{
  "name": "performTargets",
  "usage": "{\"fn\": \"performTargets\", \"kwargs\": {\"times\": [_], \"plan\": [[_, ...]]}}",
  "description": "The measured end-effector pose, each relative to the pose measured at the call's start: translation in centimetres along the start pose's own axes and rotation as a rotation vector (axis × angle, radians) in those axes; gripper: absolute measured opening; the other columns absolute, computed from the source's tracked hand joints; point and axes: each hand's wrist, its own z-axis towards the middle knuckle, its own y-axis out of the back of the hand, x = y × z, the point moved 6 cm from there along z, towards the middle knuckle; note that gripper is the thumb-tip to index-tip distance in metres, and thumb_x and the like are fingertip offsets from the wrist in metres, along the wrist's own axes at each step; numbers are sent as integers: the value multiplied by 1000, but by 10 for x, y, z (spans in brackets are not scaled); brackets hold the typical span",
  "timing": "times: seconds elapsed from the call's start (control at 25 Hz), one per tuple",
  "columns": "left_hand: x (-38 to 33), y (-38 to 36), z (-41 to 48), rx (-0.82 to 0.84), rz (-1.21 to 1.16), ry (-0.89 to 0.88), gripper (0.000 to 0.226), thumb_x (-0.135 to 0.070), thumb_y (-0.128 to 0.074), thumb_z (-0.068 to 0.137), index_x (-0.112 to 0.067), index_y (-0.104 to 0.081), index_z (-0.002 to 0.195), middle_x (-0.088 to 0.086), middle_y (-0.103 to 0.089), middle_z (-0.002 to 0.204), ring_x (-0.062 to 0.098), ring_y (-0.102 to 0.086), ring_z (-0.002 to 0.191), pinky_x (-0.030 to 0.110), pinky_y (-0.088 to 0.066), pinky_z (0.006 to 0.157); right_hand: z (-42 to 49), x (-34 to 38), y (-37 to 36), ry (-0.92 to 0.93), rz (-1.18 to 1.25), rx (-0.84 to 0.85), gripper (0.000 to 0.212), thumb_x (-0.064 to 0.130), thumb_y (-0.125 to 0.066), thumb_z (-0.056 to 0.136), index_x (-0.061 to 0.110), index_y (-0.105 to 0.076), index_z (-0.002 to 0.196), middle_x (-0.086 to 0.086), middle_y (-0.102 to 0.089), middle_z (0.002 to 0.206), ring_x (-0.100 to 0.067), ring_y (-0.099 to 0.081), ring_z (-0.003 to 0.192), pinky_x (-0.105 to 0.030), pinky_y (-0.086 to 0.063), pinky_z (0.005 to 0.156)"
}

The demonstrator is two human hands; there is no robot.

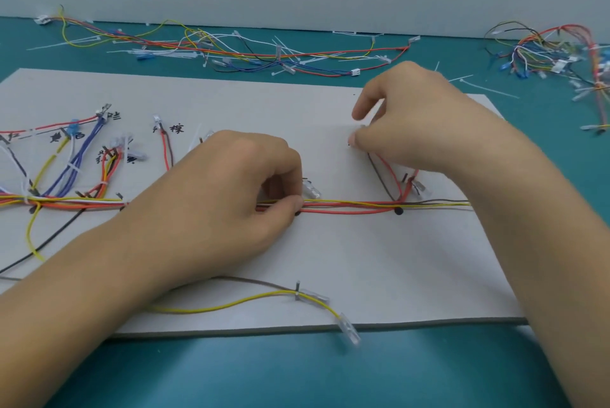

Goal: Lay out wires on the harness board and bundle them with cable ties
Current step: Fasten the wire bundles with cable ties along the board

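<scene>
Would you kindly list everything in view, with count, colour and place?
Board: one, pale grey, on table.
Table: one, teal, under everything.
Trunk: one bundle, red, yellow and brown, across board's middle.
Branch: one, red and brown, rising from trunk at right.
Left branches: several, blue, white, yellow, red, board's left.
Yellow wire: one, board's front edge, clear connector overhanging.
Loose harnesses: two heaps, mixed colours, far table, middle and right.
Ties: several, white, far table.
Left hand: pinches trunk.
Right hand: pinches branch's top end.
</scene>
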Motion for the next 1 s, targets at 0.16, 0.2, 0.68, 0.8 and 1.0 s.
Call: {"fn": "performTargets", "kwargs": {"times": [0.16,0.2,0.68,0.8,1.0], "plan": [[1,-2,1,-13,-7,-15,8,-20,-75,85,-23,-69,79,-10,-64,75,9,-61,73,20,-42,67,40,42,1,193,50,-82,26,16,-63,82,32,-73,100,8,-66,95,-15,-63,83,-21,-45,63],[1,-3,1,-19,-18,-13,9,-21,-75,85,-23,-69,78,-9,-64,74,10,-61,73,20,-43,67,58,54,-7,236,86,-62,30,12,-62,85,32,-75,102,9,-63,94,-13,-61,83,-20,-43,61],[8,-3,0,-9,-87,-13,9,-24,-75,86,-25,-70,79,-10,-63,75,8,-61,75,15,-41,65,165,82,-50,217,78,-61,26,5,-72,80,19,-82,99,-3,-78,98,-18,-69,91,-31,-59,84],[8,-3,1,0,-102,-17,9,-28,-72,87,-26,-69,79,-11,-62,75,8,-61,75,18,-43,65,165,83,-53,220,-1,-42,24,5,-63,86,9,-75,106,-11,-74,106,-25,-69,97,-36,-59,88],[9,-1,1,-38,-156,1,22,-39,-64,94,-25,-70,78,-10,-63,74,9,-61,75,18,-43,64,124,102,-20,285,196,-187,16,11,-59,93,7,-73,100,-5,-71,89,-18,-69,81,-25,-56,69]]}}
